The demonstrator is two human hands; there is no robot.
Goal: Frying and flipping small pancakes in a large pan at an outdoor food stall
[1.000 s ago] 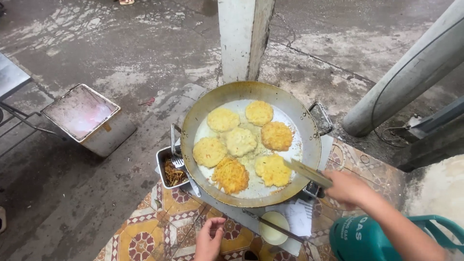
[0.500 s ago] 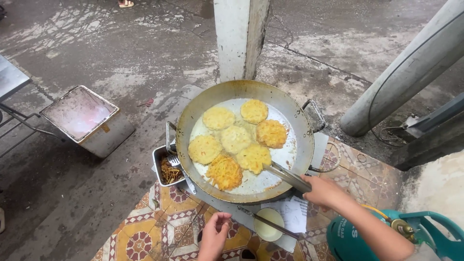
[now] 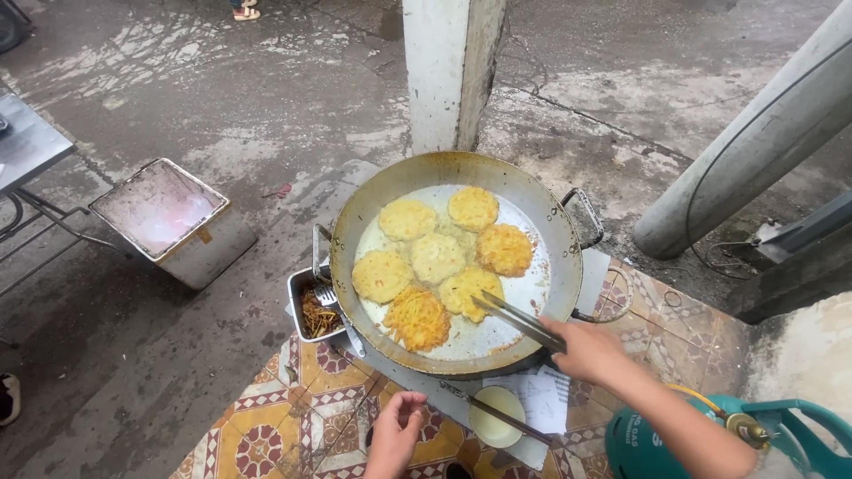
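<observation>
Frying in progress: right hand (image 3: 590, 348) grips metal tongs (image 3: 519, 321), tips closing on the pale fritter (image 3: 468, 290) at the near side of the wide pan (image 3: 382, 208). Left hand (image 3: 397, 432) hangs loose, fingers half curled, empty, below the pan. Judged next: a firm pinch and a clean turn

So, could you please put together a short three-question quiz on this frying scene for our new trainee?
1. True or false: the right hand holds metal tongs over the pan.
2. How many fritters lie in the oil? A) four B) seven C) ten
3. What stands just left of the pan, touching its edge?

Key:
1. True; the tips reach the fritter nearest that hand.
2. B.
3. A small metal tray of dark fried scraps, with a fork on it. The left hand hangs empty below.
</observation>
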